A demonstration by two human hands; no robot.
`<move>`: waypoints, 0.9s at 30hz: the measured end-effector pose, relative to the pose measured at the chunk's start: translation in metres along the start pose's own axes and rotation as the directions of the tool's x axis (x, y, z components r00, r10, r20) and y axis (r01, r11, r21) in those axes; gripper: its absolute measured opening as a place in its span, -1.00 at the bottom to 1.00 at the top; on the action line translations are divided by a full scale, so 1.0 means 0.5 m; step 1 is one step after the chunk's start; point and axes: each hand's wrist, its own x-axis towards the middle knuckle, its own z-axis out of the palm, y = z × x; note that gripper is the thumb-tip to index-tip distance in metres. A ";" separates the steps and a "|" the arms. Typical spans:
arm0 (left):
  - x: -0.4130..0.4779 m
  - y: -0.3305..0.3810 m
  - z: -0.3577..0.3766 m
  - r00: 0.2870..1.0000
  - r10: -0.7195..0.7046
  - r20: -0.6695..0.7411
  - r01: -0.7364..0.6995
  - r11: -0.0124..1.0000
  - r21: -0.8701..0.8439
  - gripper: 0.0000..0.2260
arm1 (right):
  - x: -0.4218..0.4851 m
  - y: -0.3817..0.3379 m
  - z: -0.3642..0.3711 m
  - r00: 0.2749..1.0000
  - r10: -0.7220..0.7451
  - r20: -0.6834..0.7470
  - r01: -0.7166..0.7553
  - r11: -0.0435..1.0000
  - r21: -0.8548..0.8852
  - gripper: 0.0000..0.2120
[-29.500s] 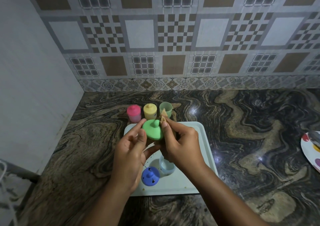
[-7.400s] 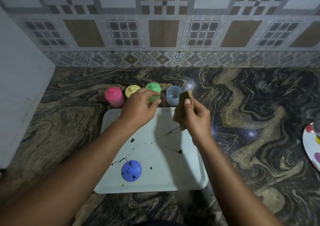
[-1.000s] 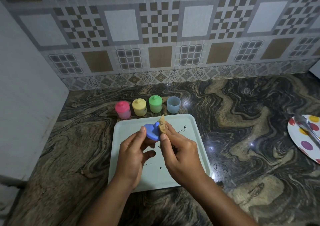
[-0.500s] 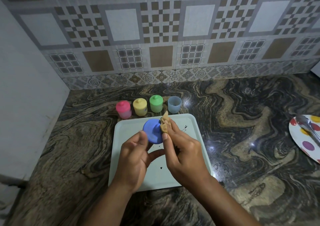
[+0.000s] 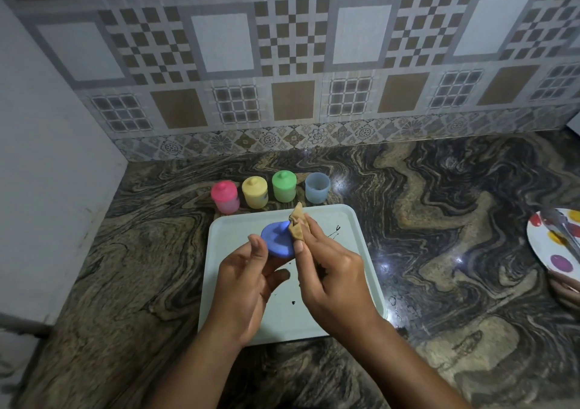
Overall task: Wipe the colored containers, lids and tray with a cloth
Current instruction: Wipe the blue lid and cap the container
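Head view: blue lid (image 5: 277, 243), flat face up half a second before, was turned knob-up above tray (image 5: 232, 232); left hand (image 5: 248, 280) gripped it, right hand (image 5: 329, 270) pinched cloth (image 5: 297, 227) onto knob. Lid likely nearly done; tray spots remained

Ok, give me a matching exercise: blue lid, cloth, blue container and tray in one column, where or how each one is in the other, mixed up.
Column one:
1. blue lid
2. cloth
3. blue container
4. tray

Column two:
A. has dark splashes on it
B. held in the left hand
C. stands open, without a lid, behind the tray
D. pinched in the right hand

Pairs: 1-B, 2-D, 3-C, 4-A.
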 end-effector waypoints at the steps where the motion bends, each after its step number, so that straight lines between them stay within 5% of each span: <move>1: -0.001 -0.001 0.001 0.999 0.027 0.031 -0.027 0.999 0.017 -0.54 | 0.002 -0.001 -0.001 1.000 0.005 -0.003 -0.005 1.000 0.003 -0.68; 8: 0.003 0.001 -0.010 0.998 -0.036 0.046 0.038 0.998 -0.052 -0.80 | 0.004 -0.003 -0.003 1.000 -0.012 0.007 0.012 1.000 0.014 -0.67; 14: 0.001 -0.005 -0.003 1.000 -0.006 0.030 0.006 1.000 -0.023 -0.54 | 0.012 -0.006 -0.009 0.998 0.061 0.033 -0.062 0.997 0.050 -0.70; 20: 0.004 -0.006 -0.008 0.999 -0.048 -0.021 0.046 0.996 -0.082 -0.66 | 0.003 -0.017 -0.001 0.999 -0.052 0.005 0.052 0.999 0.008 -0.68; 27: 0.001 -0.006 -0.015 0.996 -0.089 -0.024 0.088 0.996 -0.033 -0.45 | 0.012 -0.004 -0.006 0.998 0.051 0.035 -0.052 0.998 0.029 -0.70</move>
